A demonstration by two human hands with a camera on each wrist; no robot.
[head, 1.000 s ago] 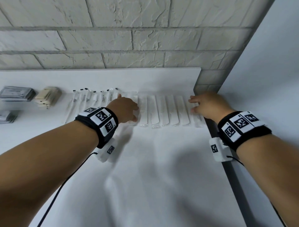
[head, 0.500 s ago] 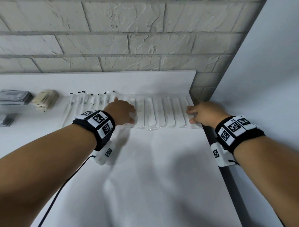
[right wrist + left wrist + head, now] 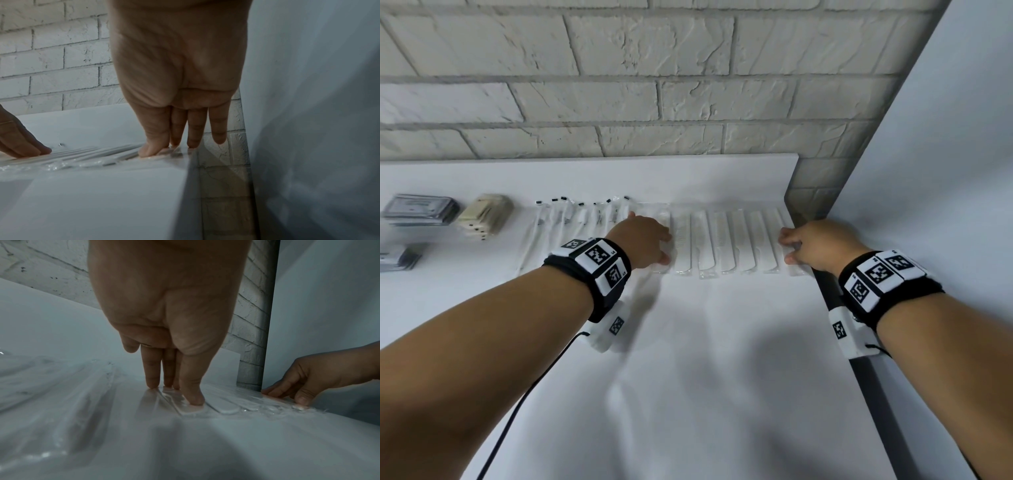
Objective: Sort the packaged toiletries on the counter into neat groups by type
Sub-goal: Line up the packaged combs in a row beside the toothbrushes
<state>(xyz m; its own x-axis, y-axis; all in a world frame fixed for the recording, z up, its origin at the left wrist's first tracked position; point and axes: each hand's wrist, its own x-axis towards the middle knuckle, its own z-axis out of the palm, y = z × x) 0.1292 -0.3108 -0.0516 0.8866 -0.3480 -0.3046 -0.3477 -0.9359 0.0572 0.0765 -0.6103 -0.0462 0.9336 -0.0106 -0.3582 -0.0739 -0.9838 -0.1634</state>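
The left hand [image 3: 645,240] lies with straight fingers pressed down on the wrapped comb at the left end of the comb row [image 3: 726,241]; the left wrist view shows the thumb and fingertips [image 3: 153,382] flat on the wrapper, nothing gripped. The right hand [image 3: 815,245] does the same at the right end, fingers straight on the last comb, which sits at the surface's [image 3: 705,359] right edge, beside the side wall. Both hands are open, well apart, bracketing the row between them.

The step in hand looks like squaring up the combs. To do it well, I would press lightly and slide both ends inward together, so the slick wrappers close up without riding over one another, then even the near ends into one line. The right end needs care: a wrapper overhanging that edge could slip off.

Just left of the combs lie the wrapped toothbrushes [image 3: 571,222], then a beige packet pile [image 3: 484,216] and grey packets [image 3: 419,209], with another grey stack [image 3: 397,260] nearer. Groups seem mostly formed.
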